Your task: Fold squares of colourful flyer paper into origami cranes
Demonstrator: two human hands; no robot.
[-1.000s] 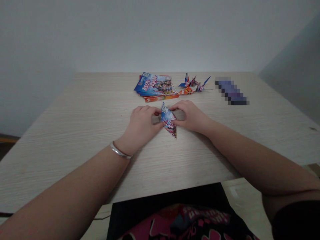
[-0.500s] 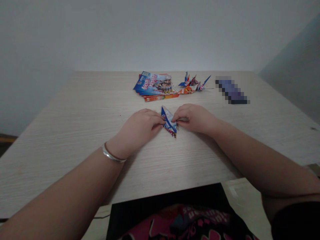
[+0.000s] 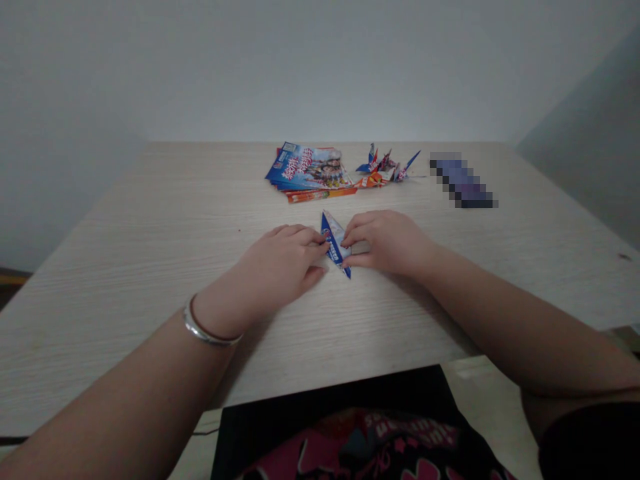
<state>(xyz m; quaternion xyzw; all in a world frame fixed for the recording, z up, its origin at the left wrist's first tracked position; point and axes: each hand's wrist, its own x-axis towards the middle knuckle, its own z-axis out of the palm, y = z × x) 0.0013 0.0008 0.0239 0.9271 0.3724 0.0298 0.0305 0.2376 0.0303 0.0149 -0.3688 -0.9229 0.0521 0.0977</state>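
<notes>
My two bare hands meet over a small, pointed piece of folded paper (image 3: 335, 249), blue and white, lying flat in the middle of the bench (image 3: 165, 220). My left hand (image 3: 287, 265) has fingertips on its left edge, thumb apart on the near side; my right hand (image 3: 393, 244) touches its right side, thumb by the near point. Whether either pinches or only presses, I cannot tell. Beyond, on the far side, lie a stack of printed leaflets (image 3: 305, 167) and, right of it, some folded paper birds (image 3: 383, 172). If my left fingertips press unevenly, the paper could slide and crease crookedly; too hard a tug from my right could tear a narrow point.
</notes>
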